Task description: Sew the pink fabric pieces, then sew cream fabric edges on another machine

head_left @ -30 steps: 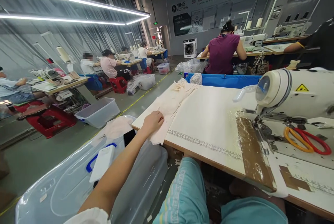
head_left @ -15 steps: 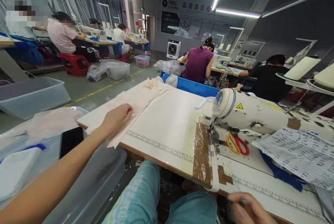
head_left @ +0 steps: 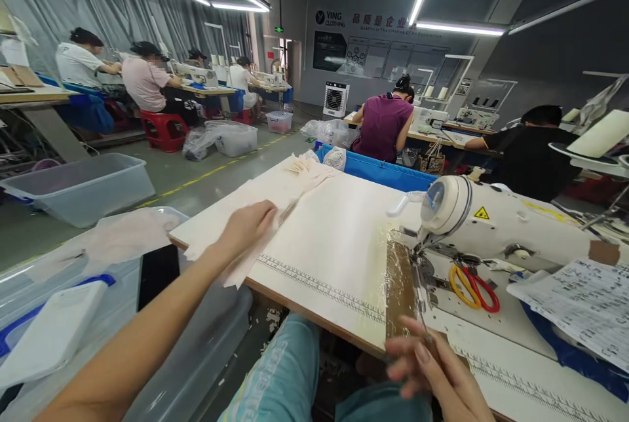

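Note:
My left hand point(head_left: 249, 229) is closed on the edge of a pale pink piece of fabric point(head_left: 240, 271) on the left side of the sewing table point(head_left: 339, 232). The cloth bunches at my fingers, and one corner hangs over the front edge. My right hand point(head_left: 427, 363), partly blurred, is above the front edge below the sewing machine point(head_left: 452, 206). A thin metal tool, its kind unclear, pokes up between its fingers. Scissors point(head_left: 474, 287) with yellow and red handles lie on the machine bed, right of the needle area.
Printed paper sheets point(head_left: 580, 304) lie at right. Thread cones point(head_left: 602, 134) stand behind them. At left, a plastic bin point(head_left: 196, 337) stands near a white device point(head_left: 54, 330) and a dark phone-like slab point(head_left: 157, 274). A blue cloth trough point(head_left: 383, 170) borders the table's far side. Several people sew beyond.
My left hand has shifted slightly along the fabric, whose edge now gathers up at my fingers. My right hand has risen and moved left toward the machine. The view has turned a little left.

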`<state>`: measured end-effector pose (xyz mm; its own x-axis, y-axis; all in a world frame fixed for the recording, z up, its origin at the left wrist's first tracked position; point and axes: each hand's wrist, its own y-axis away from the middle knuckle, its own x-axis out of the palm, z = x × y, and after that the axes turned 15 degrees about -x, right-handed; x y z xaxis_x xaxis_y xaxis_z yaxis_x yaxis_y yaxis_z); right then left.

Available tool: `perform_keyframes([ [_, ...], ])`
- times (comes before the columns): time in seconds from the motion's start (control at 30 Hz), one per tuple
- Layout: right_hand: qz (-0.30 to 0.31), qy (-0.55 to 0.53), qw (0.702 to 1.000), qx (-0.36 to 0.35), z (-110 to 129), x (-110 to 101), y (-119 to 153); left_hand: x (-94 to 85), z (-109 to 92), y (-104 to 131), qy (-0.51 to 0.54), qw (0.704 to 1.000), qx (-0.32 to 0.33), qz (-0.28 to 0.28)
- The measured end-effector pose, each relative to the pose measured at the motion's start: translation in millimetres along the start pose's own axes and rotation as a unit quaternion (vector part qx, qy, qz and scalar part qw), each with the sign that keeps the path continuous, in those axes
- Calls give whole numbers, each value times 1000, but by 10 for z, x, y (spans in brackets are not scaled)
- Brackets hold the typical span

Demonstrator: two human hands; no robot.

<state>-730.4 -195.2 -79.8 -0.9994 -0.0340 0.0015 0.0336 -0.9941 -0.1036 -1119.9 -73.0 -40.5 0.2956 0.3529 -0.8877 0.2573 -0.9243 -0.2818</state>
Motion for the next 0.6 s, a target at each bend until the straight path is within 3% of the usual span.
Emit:
perform_keyframes([
  [0.13, 111, -70, 991, 23, 56, 328, -577, 172, -456, 309, 56, 987, 128, 83],
  [0.23, 129, -89, 987, 35, 8, 648, -956, 348, -813, 689, 14, 954, 260, 151],
  [0.33, 112, -91, 989, 17, -91, 899, -1126, 506, -1067, 1084, -9, 907, 376, 189],
  [0.43, 84, -75, 994, -11, -159, 918, -1014, 561, -1141, 1330, 76, 852, 457, 243],
  [0.5, 91, -57, 994, -31, -172, 783, -795, 528, -1115, 1320, 154, 827, 463, 279],
  [0.53, 102, -43, 993, -40, -175, 686, -655, 503, -1096, 1252, 182, 830, 445, 283],
  [0.6, 124, -23, 991, -39, -190, 470, -349, 475, -1084, 1012, 201, 868, 380, 250],
])
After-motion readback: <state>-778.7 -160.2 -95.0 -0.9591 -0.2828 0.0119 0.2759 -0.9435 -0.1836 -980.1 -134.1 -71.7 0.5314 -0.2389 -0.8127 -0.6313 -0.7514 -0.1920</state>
